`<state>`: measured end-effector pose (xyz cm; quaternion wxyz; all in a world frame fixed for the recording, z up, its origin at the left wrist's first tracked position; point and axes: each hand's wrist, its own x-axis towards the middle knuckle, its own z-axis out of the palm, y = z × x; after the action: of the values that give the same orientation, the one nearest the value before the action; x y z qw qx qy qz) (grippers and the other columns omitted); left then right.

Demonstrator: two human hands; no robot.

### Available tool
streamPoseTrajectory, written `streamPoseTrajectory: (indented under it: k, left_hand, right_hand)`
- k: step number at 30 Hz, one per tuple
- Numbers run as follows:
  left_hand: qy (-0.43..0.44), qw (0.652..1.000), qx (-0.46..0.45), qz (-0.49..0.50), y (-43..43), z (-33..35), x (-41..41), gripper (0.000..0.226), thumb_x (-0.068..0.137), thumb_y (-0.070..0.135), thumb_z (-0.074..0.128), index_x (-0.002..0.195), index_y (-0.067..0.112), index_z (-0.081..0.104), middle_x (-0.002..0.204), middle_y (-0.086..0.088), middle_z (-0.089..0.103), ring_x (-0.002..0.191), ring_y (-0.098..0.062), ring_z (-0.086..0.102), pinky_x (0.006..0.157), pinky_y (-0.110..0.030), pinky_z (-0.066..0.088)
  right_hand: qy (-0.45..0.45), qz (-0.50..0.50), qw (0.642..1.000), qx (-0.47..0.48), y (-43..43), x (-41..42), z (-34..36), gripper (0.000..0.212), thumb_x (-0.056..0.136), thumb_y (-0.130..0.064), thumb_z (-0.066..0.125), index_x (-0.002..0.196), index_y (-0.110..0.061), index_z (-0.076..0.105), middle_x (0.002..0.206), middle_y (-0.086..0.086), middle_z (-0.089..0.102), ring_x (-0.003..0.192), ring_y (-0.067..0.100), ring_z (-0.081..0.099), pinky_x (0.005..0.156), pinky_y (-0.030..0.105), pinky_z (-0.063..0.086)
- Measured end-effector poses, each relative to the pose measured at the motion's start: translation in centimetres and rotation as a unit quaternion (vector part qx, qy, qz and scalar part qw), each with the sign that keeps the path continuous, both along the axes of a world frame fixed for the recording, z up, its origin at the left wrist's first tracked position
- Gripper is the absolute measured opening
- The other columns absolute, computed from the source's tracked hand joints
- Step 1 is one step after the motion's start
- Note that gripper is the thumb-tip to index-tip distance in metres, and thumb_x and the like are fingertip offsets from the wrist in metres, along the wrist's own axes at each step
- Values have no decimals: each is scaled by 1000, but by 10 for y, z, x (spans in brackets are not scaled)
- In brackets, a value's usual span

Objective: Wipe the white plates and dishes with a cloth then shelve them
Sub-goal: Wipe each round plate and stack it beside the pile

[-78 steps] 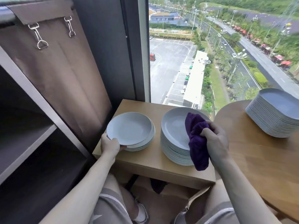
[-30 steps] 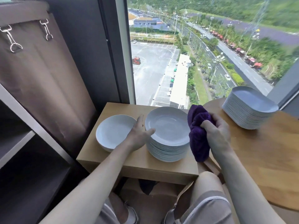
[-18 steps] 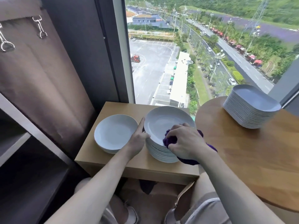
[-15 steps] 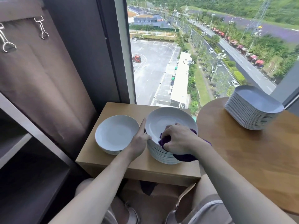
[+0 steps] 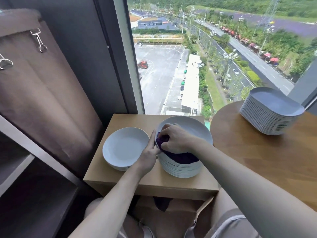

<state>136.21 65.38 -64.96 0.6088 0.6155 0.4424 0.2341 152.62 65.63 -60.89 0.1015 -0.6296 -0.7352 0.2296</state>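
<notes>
Right hand (image 5: 176,140) swept the cloth (image 5: 181,157) leftward (across the top plate (image 5: 193,128)).

purple cloth (image 5: 180,157) half under right hand (image 5: 176,140), shelf (image 5: 14,170) cropped left

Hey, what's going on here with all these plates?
A person is wiping the top of the taller stack of round white plates with a bunched purple cloth gripped in the right hand. The left hand rests against that stack's left edge. A shorter stack of round white plates sits beside it on the small wooden table. The stack of oblong white dishes on the round wooden table is untouched.
</notes>
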Motion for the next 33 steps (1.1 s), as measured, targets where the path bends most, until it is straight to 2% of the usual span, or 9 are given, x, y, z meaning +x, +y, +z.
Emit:
streamPoseTrajectory:
  k: [4, 7, 11, 14, 17, 23, 26, 28, 33]
  left_hand:
    - [35, 997, 64, 11, -1, -1, 3, 70, 104, 19, 47, 159, 55, 21, 160, 27, 36, 146, -6, 37, 118, -37, 36]
    - [79, 993, 81, 31, -5, 0, 11, 78, 89, 33, 38, 163, 44, 16, 157, 13, 43, 130, -10, 51, 107, -33, 42]
    - [79, 992, 85, 47, -9, -3, 17, 79, 89, 36, 34, 165, 37, 12, 162, 8, 37, 143, -15, 40, 122, -41, 34]
    - [76, 993, 74, 52, -7, -6, 17, 77, 93, 32, 35, 165, 37, 9, 166, 7, 31, 149, -16, 33, 126, -44, 28]
    - [70, 995, 55, 50, -9, -1, 16, 81, 88, 31, 35, 164, 38, 9, 163, 9, 33, 146, -21, 37, 125, -47, 30]
    - [40, 998, 32, 25, 8, -22, 3, 79, 87, 29, 43, 153, 66, 16, 161, 15, 39, 143, -19, 43, 120, -52, 36]
    - [31, 999, 23, 34, 0, -9, 5, 75, 96, 17, 41, 156, 56, 19, 156, 19, 42, 140, -13, 45, 119, -45, 38]
    - [23, 999, 12, 37, -2, -6, 8, 78, 98, 14, 40, 161, 50, 10, 159, 16, 38, 142, -14, 43, 122, -45, 36]
    - [-1, 999, 11, 34, 0, -6, 12, 84, 90, 24, 41, 165, 43, 8, 161, 11, 36, 144, -16, 41, 123, -49, 34]
  right_hand:
    - [-97, -8, 993, 65, 13, 9, 0, 39, 90, -34, 54, 127, -37, 66, 135, -4, 49, 126, 26, 37, 99, 46, 41]
    - [-165, -63, 983, 49, 15, 26, 3, 38, 91, -31, 52, 127, -35, 63, 133, 2, 47, 120, 31, 42, 88, 44, 42]
    - [-208, -102, 973, -17, 4, 57, 7, 45, 84, -40, 51, 129, -37, 59, 133, -2, 48, 120, 30, 45, 97, 45, 43]
    - [-159, -99, 980, -70, -13, 69, 12, 52, 83, -44, 54, 134, -38, 56, 135, -7, 47, 129, 23, 44, 101, 42, 40]
    - [-114, -81, 987, -79, -31, 68, 13, 50, 84, -43, 55, 133, -35, 59, 119, -10, 49, 121, 24, 47, 98, 41, 40]
    - [12, -37, 998, -57, -47, 38, 0, 45, 71, -41, 51, 111, -38, 71, 106, -20, 55, 110, 20, 46, 98, 42, 42]
    - [60, -39, 997, -25, -43, 21, -5, 44, 72, -41, 51, 109, -38, 73, 109, -19, 57, 110, 19, 46, 96, 43, 43]
    - [61, -42, 997, -9, -35, 13, -8, 41, 73, -41, 52, 109, -36, 73, 112, -18, 58, 110, 19, 46, 96, 43, 44]
    - [5, -31, 999, 34, -14, 7, -16, 34, 81, -39, 58, 111, -29, 69, 112, -12, 58, 110, 19, 44, 95, 41, 46]
